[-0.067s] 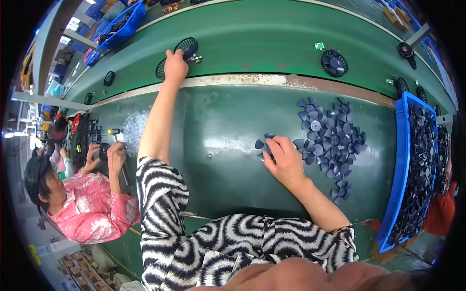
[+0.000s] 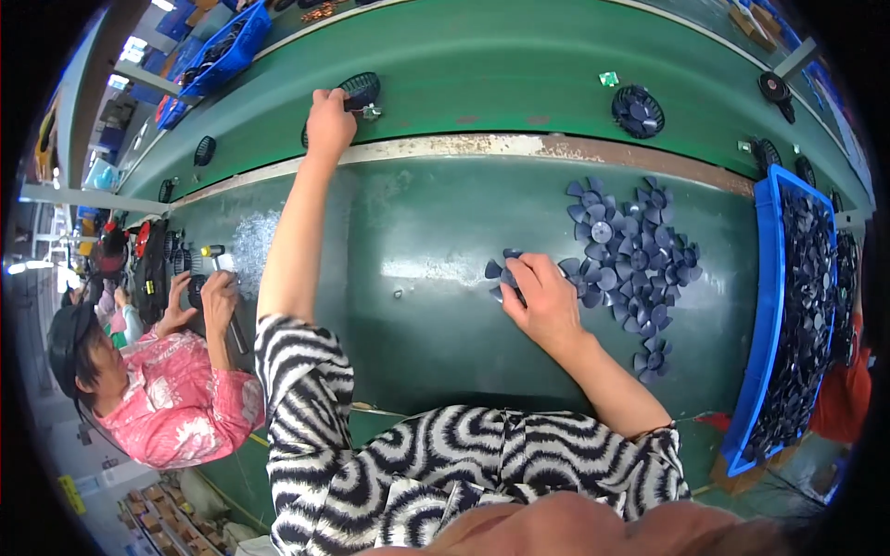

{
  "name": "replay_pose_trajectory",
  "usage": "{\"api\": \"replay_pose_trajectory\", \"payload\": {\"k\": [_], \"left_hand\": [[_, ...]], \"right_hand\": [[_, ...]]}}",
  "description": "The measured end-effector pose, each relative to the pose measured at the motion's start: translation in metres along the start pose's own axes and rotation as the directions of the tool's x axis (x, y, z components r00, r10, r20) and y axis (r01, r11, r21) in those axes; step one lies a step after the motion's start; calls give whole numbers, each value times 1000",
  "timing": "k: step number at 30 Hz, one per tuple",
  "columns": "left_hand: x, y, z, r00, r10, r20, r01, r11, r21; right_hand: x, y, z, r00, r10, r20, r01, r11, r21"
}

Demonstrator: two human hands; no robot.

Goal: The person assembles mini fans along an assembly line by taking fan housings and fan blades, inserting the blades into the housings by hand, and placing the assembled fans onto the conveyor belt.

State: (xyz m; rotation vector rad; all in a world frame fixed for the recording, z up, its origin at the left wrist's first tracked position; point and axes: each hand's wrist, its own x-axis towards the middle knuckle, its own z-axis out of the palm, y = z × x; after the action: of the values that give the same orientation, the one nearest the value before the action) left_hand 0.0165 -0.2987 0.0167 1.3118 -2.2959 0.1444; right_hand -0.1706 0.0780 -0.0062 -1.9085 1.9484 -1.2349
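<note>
Pick-up step, I judge: left hand [image 2: 330, 120] closed on a grille [image 2: 360, 90] on the far belt; right hand [image 2: 542, 301] gripping a fan blade [image 2: 502, 271] on the bench [image 2: 436, 306], left of the pile [image 2: 630, 264]. Bringing them together needs careful alignment.

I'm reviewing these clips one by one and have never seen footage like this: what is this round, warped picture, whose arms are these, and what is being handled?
A head-worn fisheye camera looks down, bending straight edges. No machine: a person's bare hands work at a green workbench. The left hand reaches out to a round black fan grille on the green conveyor belt. The right hand grips a dark blue plastic fan blade beside a pile of matching blades. A blue plastic bin sits at the right. A co-worker in pink works at the left.
</note>
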Motion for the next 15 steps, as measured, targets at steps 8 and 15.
{"api": "replay_pose_trajectory", "payload": {"k": [8,15], "left_hand": [[-137,90,-101,926,312,211,-266,939,-219],[-162,110,-145,745,500,442,-392,864,-317]], "right_hand": [[-1,4,6,1000,-20,-18,21,1000,12],[-1,13,8,995,-57,-76,55,998,-28]]}}
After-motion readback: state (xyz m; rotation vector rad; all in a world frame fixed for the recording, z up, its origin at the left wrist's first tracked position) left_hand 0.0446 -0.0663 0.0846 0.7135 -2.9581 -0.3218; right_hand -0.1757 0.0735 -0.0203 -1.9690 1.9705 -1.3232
